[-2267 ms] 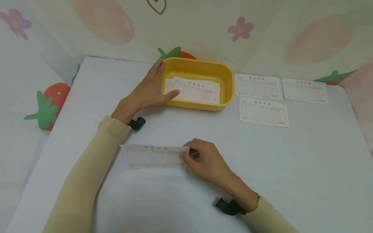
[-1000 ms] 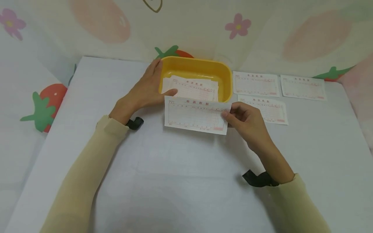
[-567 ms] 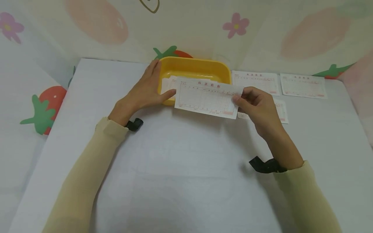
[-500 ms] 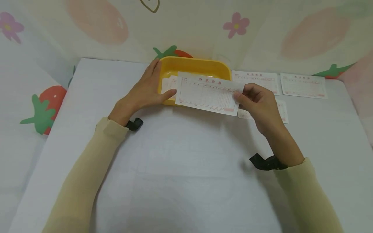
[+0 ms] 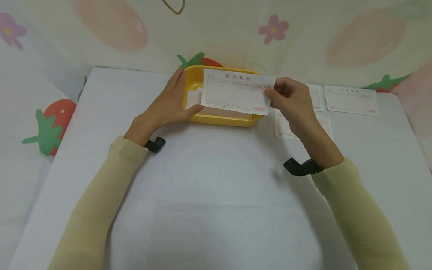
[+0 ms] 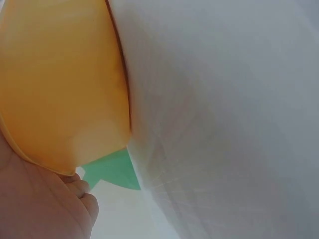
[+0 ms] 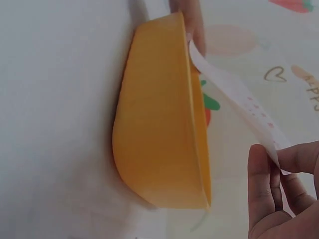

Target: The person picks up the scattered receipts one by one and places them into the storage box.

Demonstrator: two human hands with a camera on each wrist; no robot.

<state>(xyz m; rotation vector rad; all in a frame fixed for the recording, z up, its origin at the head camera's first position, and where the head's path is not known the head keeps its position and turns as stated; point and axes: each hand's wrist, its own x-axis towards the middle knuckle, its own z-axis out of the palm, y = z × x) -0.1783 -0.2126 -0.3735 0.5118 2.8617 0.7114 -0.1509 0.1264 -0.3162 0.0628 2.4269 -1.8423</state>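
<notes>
Head view: my right hand [image 5: 293,99] is pinching one printed slip [image 5: 236,90] over the yellow tray [image 5: 219,120].
I am, I judge, aligning this slip with the pile of slips [image 5: 194,98] inside, while my left hand [image 5: 162,105] is gripping the tray's left end, its thumb [image 5: 195,109] crossing the front rim. The next move is probably calling for lowering inside the rim, clear of that thumb, before loosening the pinch. Whether slip and thumb are touching, I cannot tell. Three loose slips [image 5: 351,99] are lying to the right and the patterned backdrop [image 5: 229,30] is standing close behind; room is opening upward and toward me.
</notes>
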